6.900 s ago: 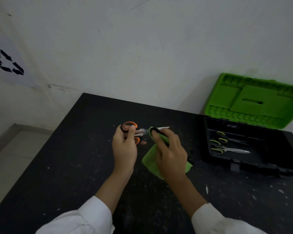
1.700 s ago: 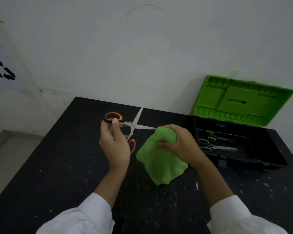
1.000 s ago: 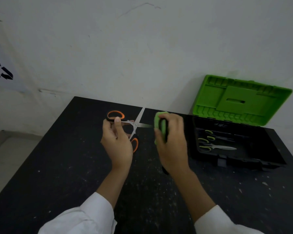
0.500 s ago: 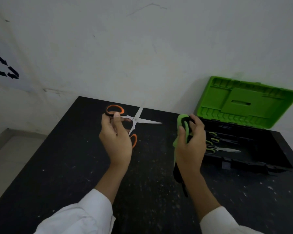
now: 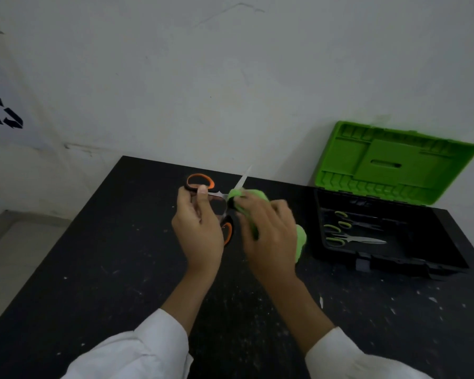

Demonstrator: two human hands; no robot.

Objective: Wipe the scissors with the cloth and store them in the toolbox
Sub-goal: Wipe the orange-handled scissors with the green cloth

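My left hand (image 5: 199,231) grips the orange-and-black handle of the scissors (image 5: 200,181), which are spread open above the black table (image 5: 93,255). One blade points up and away; the other is hidden inside the green cloth (image 5: 246,195). My right hand (image 5: 268,236) holds that cloth bunched around the blade, right beside the pivot. The toolbox (image 5: 389,258) stands open at the right, its green lid (image 5: 394,162) leaning back against the wall.
Two or three pairs of green-handled scissors (image 5: 350,236) lie inside the black toolbox tray. The white wall rises close behind the table. The table's left edge drops to a pale floor (image 5: 14,242). White specks dot the tabletop.
My right hand has swung back left from near the toolbox and closed the cloth over the scissors' lower blade. My left hand has kept the open scissors almost still.
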